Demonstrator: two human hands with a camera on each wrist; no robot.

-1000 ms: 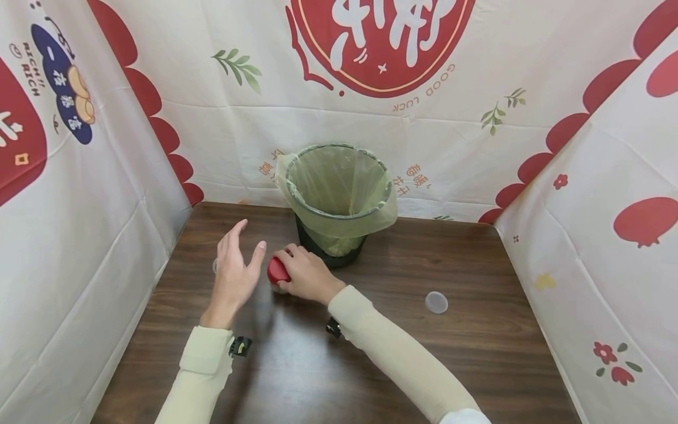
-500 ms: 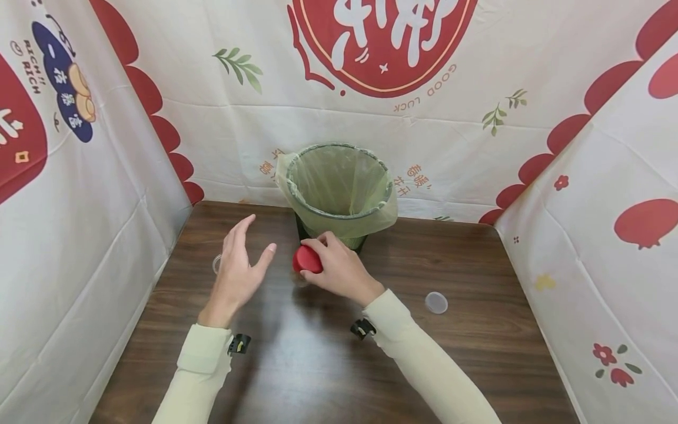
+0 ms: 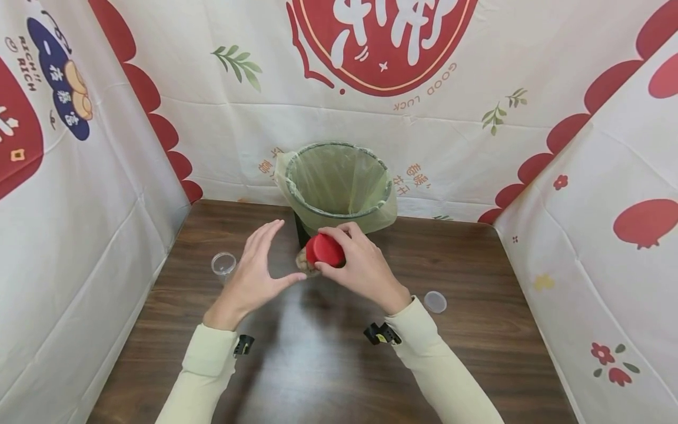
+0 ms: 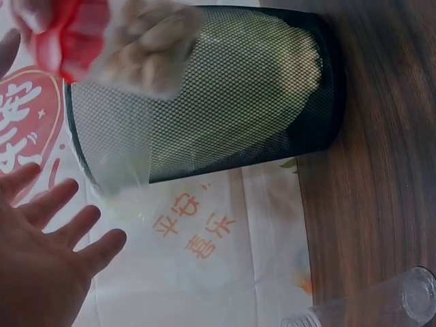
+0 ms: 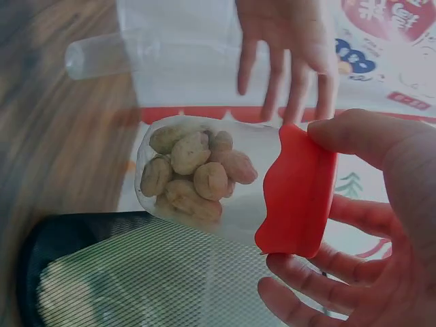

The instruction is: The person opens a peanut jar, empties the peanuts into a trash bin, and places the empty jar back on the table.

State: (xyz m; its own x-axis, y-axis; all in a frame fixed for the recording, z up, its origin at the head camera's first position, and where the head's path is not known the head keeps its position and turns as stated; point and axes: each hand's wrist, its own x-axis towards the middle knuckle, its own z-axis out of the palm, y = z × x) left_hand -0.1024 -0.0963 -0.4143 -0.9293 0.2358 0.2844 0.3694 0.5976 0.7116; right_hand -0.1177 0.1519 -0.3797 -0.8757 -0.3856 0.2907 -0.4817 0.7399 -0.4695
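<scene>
My right hand [image 3: 368,268] holds a clear jar [image 5: 251,194] by its red lid [image 3: 327,250], thumb and fingers at opposite sides. Several peanuts in their shells [image 5: 191,160] lie at the bottom of the jar, as the right wrist view shows. The jar is up off the table, in front of the mesh bin. To its left is my left hand [image 3: 254,280], thumb and fingers spread apart, with nothing in it. In the left wrist view the fingers [image 4: 65,204] of that hand are outstretched, below the jar in the picture.
A black mesh bin [image 4: 231,102] lined with a pale green bag stands at the table's back edge. An uncapped clear bottle or tube [image 3: 223,264] stands left of my left hand. A small translucent round lid [image 3: 435,301] lies to the right. Printed cloth [image 3: 455,159] surrounds the table.
My right hand has lifted the jar and carried it to the right, in front of the bin. My left hand has followed rightward, its thumb now stretched toward the jar.
</scene>
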